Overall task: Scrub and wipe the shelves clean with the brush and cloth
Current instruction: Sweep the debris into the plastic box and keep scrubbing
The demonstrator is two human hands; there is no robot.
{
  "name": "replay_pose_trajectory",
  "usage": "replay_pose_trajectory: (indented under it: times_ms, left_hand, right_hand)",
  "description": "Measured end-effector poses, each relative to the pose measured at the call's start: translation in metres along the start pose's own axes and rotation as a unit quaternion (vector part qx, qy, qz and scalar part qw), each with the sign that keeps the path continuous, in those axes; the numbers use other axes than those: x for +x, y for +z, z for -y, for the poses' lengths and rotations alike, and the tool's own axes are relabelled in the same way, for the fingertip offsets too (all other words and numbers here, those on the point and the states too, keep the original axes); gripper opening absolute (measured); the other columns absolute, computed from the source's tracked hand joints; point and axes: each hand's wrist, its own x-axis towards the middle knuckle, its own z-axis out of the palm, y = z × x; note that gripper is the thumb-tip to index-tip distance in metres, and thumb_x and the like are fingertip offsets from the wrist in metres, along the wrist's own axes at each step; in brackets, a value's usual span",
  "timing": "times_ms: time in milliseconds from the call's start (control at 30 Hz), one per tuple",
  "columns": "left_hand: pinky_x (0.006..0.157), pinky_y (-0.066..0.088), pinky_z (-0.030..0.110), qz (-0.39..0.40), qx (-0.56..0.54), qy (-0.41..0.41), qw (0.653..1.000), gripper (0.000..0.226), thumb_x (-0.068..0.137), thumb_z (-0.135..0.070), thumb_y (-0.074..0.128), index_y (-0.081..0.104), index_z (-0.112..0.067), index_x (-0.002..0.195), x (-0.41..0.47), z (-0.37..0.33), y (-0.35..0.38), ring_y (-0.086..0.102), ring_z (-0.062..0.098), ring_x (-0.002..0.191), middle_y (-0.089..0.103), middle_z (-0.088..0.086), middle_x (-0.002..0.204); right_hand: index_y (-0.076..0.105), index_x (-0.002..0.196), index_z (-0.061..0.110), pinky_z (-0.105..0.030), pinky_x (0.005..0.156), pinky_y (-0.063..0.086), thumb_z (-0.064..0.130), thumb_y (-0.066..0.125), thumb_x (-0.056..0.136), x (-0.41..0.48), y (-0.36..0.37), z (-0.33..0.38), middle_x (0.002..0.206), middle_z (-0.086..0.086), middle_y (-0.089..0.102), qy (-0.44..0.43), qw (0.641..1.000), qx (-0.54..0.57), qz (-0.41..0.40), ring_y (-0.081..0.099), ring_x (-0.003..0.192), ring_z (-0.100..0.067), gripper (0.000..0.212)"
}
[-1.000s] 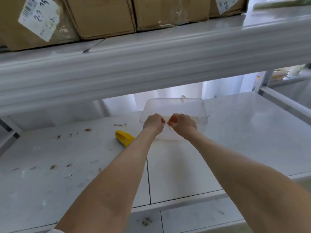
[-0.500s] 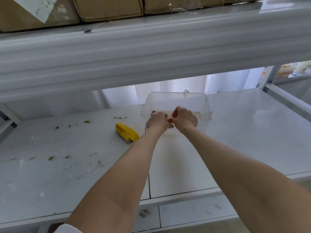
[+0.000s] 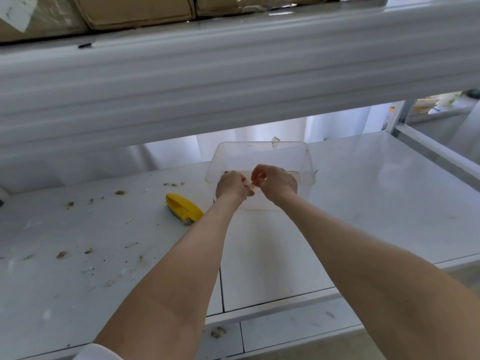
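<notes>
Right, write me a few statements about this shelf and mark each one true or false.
1. The yellow brush lies on the shelf, left of the clear plastic tub. True.
2. The left hand grips the brush. False: the brush lies untouched, and the left hand and right hand are both curled at the tub's near rim.
3. Cardboard boxes sit on the upper shelf. True.
4. The crumbs lie mostly on the shelf's right part. False: they are scattered over its left part, around the brush.
</notes>
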Motion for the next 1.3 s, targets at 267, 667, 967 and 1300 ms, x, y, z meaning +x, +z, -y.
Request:
replay_pose_trajectory:
  times_ms: [267,667,967,1300]
  left_hand:
    - [0.087,0.054,0.039,0.018,-0.026,0.025,0.999,0.012,0.084,-0.009,0.064,0.058,-0.011,0.095,-0.008,0.001,-0.004,0.063,0.028,0.097,0.063,0.012,0.107]
    - [0.092,0.043,0.032,-0.136,0.027,-0.028,0.990,0.036,0.091,-0.014,0.050,0.052,-0.012,0.127,-0.020,0.050,-0.051,0.057,0.030,0.107,0.041,0.013,0.132]
    - [0.094,0.042,0.032,-0.163,0.038,-0.116,0.979,0.032,0.088,-0.013,0.050,0.058,-0.015,0.119,-0.039,0.124,-0.094,0.054,0.029,0.112,0.048,0.013,0.126]
    - [0.094,0.045,0.033,-0.116,0.028,-0.164,0.979,0.034,0.088,-0.014,0.052,0.057,-0.012,0.122,-0.050,0.185,-0.108,0.052,0.025,0.115,0.054,0.011,0.126]
  right_hand:
    - [0.076,0.085,0.030,-0.024,0.058,0.039,0.038,0.059,0.091,-0.003,0.003,0.010,0.078,0.005,0.069,0.024,0.998,-0.055,0.024,0.059,0.073,-0.017,0.020]
    - [0.056,0.126,0.013,-0.036,0.094,0.038,0.033,0.060,0.093,-0.008,0.004,0.035,0.129,-0.007,0.047,-0.016,0.976,-0.202,-0.073,0.041,0.119,-0.028,0.039]
    - [0.054,0.131,0.017,-0.037,0.088,0.045,0.042,0.053,0.095,-0.028,0.072,0.112,0.130,-0.007,0.053,-0.090,0.981,-0.062,0.159,0.051,0.119,-0.027,0.044]
    - [0.054,0.122,0.009,-0.035,0.076,0.038,0.055,0.048,0.093,-0.034,0.128,0.145,0.125,-0.010,0.044,-0.007,0.987,-0.049,0.153,0.047,0.114,-0.031,0.054]
